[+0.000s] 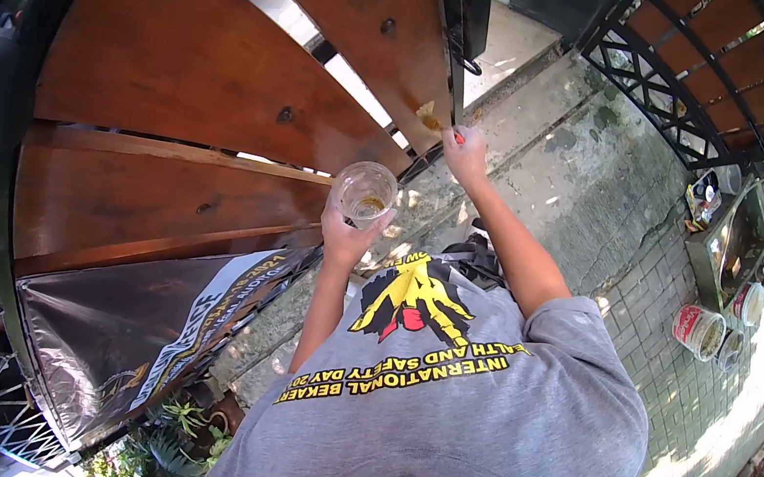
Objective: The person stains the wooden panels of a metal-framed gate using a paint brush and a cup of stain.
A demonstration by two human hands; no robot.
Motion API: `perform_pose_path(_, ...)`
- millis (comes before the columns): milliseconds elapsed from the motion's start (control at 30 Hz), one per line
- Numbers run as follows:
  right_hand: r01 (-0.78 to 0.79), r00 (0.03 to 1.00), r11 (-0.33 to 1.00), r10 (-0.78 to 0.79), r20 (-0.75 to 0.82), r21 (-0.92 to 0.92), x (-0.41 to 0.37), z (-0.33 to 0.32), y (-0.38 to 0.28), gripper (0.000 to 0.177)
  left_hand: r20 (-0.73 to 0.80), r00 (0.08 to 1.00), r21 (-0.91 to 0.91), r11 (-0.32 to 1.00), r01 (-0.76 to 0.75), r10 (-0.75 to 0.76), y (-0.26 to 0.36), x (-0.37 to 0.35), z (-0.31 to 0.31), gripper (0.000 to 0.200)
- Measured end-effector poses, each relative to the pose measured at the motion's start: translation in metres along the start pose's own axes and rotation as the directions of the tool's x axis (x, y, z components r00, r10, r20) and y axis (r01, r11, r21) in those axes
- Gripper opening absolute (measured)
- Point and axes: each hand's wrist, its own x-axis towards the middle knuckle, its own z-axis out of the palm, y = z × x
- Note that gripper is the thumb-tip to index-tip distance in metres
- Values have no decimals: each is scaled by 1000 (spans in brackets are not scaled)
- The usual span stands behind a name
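My left hand (350, 234) is closed around a clear plastic cup (366, 183) with a little yellowish-brown liquid at its bottom. My right hand (464, 157) grips a paintbrush (429, 116) by its red handle. The pale bristles are at the lower end of a brown wooden plank (376, 15), overlapping it in this view. Several such planks, glossy and with dark knots, are set in a black metal gate frame (451, 27). Another wide plank (183, 51) lies to the left of the cup.
A dark printed banner (141, 331) hangs at lower left above green plants (177, 420). Across the concrete strip (552, 155) stands another wood-and-metal gate panel (723, 72). At right, a bucket (699, 330) and a planter box (729, 246) rest on the paving.
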Motion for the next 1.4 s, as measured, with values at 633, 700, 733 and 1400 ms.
perform_pose_path(633, 379, 651, 914, -373, 661, 142, -13, -112, -218, 31, 86, 991, 4, 994, -106, 105, 7, 18, 15, 68)
perform_pose_path(700, 436, 655, 897, -371, 659, 72, -9, -106, -226, 32, 73, 996, -70, 996, -53, 58, 7, 14, 14, 69)
perform_pose_path(733, 487, 645, 873, -372, 667, 16, -6, -106, -228, 35, 65, 998, -77, 997, 2, 3, 5, 13, 11, 71)
perform_pose_path(1400, 130, 641, 988, -144, 754, 78, 8, -67, -231, 45, -3, 999, -267, 963, 31, -33, 5, 9, -18, 91)
